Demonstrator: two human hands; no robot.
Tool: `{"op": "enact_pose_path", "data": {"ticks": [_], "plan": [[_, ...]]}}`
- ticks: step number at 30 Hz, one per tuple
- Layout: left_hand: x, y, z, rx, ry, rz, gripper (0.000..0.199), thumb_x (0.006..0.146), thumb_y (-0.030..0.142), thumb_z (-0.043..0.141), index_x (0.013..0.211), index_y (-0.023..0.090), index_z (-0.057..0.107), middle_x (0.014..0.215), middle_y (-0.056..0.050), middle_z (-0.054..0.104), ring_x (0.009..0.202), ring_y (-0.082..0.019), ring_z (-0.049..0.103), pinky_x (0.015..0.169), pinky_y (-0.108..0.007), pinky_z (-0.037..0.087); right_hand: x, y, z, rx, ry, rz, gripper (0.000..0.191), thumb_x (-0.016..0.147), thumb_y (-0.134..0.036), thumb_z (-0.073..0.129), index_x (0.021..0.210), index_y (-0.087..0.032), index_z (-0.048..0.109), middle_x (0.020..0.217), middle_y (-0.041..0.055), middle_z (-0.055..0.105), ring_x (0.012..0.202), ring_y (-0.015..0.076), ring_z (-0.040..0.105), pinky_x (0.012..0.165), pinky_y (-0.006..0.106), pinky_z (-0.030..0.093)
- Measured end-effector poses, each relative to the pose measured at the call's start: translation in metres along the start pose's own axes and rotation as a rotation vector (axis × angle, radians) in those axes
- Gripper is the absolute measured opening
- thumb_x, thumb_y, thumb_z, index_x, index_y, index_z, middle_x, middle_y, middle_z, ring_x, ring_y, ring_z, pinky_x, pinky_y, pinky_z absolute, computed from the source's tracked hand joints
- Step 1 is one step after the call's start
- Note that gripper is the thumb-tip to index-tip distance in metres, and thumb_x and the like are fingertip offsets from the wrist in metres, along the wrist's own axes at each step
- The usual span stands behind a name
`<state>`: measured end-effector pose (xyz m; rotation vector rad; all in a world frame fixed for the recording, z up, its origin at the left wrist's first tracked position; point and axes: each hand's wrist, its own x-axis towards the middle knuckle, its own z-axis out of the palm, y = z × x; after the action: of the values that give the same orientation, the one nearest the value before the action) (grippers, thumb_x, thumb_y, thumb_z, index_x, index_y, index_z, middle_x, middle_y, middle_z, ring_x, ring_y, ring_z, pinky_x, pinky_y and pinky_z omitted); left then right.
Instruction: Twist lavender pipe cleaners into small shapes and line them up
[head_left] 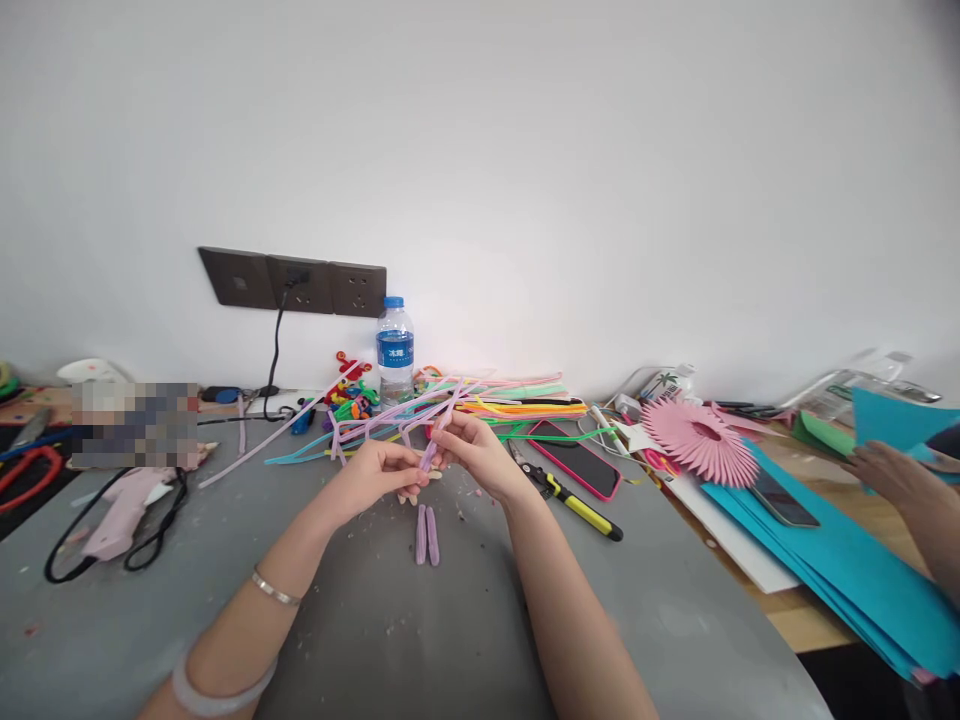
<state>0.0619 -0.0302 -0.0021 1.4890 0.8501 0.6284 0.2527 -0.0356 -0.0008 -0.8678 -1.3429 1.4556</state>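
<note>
My left hand (pixel 384 472) and my right hand (pixel 471 452) meet over the middle of the grey table. Both are closed, fingers pinching a light purple pipe cleaner (pixel 429 458) between them. Its upper part rises past my right fingers toward the pile behind. Just below my hands, two short folded purple pipe cleaner pieces (pixel 427 535) lie side by side on the table. Small pale pieces (pixel 407 497) show under my left fingertips; what they are I cannot make out. Behind my hands spreads a heap of coloured pipe cleaners (pixel 525 402).
A water bottle (pixel 395 350) stands against the wall. Yellow-handled pliers (pixel 581 508) and a pink-cased phone (pixel 576 460) lie right of my hands. A pink glue gun (pixel 120 515) with a black cord lies left. Another person's hand (pixel 896 475) touches blue paper at far right.
</note>
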Motion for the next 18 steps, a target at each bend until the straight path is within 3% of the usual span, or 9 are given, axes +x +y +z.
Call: {"op": "enact_pose_path", "data": {"ticks": [7, 11, 15, 18], "plan": [[-0.0009, 0.0029, 0.0029, 0.019, 0.034, -0.005, 0.023, 0.074, 0.038, 0.071, 0.076, 0.015, 0.073, 0.063, -0.004, 0.070, 0.058, -0.016, 0.064, 0.056, -0.026, 0.052, -0.0024, -0.0045, -0.0017, -0.048, -0.025, -0.039, 0.025, 0.074, -0.038, 0.074, 0.081, -0.019, 0.061, 0.074, -0.0003, 0.065, 0.062, 0.0118, 0.061, 0.059, 0.024, 0.050], [0.0010, 0.0013, 0.0021, 0.024, 0.108, 0.036, 0.024, 0.073, 0.038, 0.073, 0.080, 0.015, 0.072, 0.067, -0.004, 0.071, 0.064, -0.017, 0.066, 0.061, -0.027, 0.054, -0.0013, -0.0055, -0.0025, -0.018, 0.041, -0.076, 0.023, 0.070, -0.033, 0.078, 0.074, -0.019, 0.061, 0.073, -0.0012, 0.063, 0.062, 0.0125, 0.060, 0.063, 0.027, 0.051], [0.0003, 0.0039, 0.0022, -0.222, 0.117, 0.020, 0.034, 0.080, 0.047, 0.066, 0.089, 0.015, 0.071, 0.087, -0.009, 0.074, 0.078, -0.018, 0.069, 0.070, -0.027, 0.056, 0.0000, -0.0058, -0.0043, 0.000, 0.076, -0.141, 0.022, 0.069, -0.033, 0.079, 0.075, -0.019, 0.063, 0.074, -0.0004, 0.063, 0.066, 0.0136, 0.060, 0.065, 0.028, 0.051], [-0.0012, 0.0057, 0.0020, -0.382, 0.074, -0.047, 0.029, 0.079, 0.043, 0.070, 0.085, 0.014, 0.070, 0.088, -0.009, 0.074, 0.075, -0.016, 0.069, 0.068, -0.025, 0.056, -0.0002, -0.0062, -0.0036, -0.009, 0.048, -0.183, 0.021, 0.070, -0.033, 0.079, 0.076, -0.020, 0.063, 0.078, 0.0012, 0.065, 0.070, 0.0148, 0.061, 0.067, 0.030, 0.051]]}}
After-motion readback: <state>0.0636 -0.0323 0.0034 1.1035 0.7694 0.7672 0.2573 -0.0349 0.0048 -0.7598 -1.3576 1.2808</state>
